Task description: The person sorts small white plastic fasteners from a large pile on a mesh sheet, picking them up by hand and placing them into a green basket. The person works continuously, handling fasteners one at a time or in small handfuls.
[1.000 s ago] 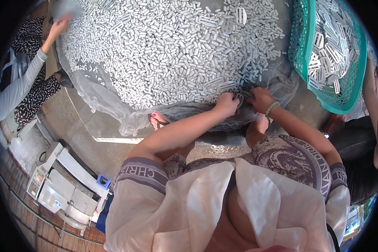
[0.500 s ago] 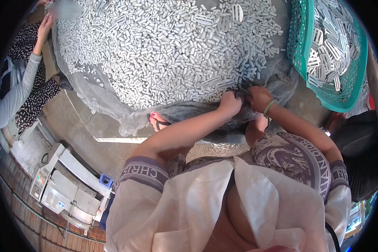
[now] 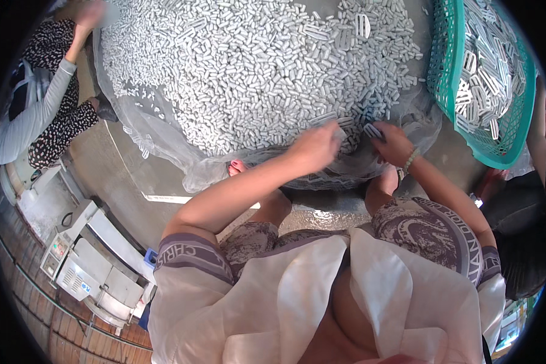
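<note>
A wide heap of small silvery capsule-shaped pieces (image 3: 242,85) lies on a translucent mesh sheet (image 3: 194,173). My right hand (image 3: 395,145) is at the heap's near edge, its fingers closed on a slotted metal plate (image 3: 372,130). To the left, my left hand (image 3: 314,147) is over the near edge, beside another slotted metal plate (image 3: 324,118) lying on the heap. Its fingertips are smeared by motion, so whether they grip anything is unclear. More slotted plates lie farther back, one of them a pale plate (image 3: 362,25).
At the right stands a green plastic basket (image 3: 446,79) with many slotted plates in it. Another person's hand (image 3: 90,15) and grey sleeve (image 3: 39,124) are at the far left. A grey-white machine (image 3: 91,267) stands at the lower left. My foot (image 3: 236,167) is by the sheet's edge.
My hands, close together at the near edge before, are now farther apart. The left moved left and the right draws back slightly; a slotted metal plate now shows in my right fingers.
</note>
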A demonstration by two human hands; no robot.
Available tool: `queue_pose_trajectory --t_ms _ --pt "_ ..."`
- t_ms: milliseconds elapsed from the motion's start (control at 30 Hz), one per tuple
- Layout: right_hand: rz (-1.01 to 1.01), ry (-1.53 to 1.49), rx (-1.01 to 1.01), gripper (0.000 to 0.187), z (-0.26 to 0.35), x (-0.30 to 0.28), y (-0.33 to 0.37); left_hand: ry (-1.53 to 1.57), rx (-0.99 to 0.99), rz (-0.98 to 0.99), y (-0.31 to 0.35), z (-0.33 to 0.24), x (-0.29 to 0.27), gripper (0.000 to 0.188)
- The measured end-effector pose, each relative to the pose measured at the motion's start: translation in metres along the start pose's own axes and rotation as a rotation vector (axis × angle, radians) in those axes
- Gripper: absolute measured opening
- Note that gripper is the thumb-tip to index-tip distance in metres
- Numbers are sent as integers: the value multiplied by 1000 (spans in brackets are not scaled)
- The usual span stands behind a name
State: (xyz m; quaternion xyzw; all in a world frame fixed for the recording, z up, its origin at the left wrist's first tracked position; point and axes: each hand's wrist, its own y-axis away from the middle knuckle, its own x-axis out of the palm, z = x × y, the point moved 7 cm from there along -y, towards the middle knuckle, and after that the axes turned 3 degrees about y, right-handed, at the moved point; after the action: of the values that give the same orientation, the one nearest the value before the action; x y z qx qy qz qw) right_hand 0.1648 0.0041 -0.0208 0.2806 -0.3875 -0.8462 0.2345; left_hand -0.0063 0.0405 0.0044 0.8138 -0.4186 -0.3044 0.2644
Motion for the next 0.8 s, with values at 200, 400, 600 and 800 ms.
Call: queue_pose_trajectory --t_ms 200,400,600,800 --pt "-143 372 -315 27 51 1 -1 -575 336 -363 2 -16 -43 28" --pt "-159 735 -538 34 55 26 -26 116 94 -131 -18 4 -53 14" --pt "-163 361 -563 21 74 -15 -6 968 136 65 -32 -22 -93 24" --pt "39 -886 -203 28 56 -41 0 115 253 -387 -104 -59 -144 21"
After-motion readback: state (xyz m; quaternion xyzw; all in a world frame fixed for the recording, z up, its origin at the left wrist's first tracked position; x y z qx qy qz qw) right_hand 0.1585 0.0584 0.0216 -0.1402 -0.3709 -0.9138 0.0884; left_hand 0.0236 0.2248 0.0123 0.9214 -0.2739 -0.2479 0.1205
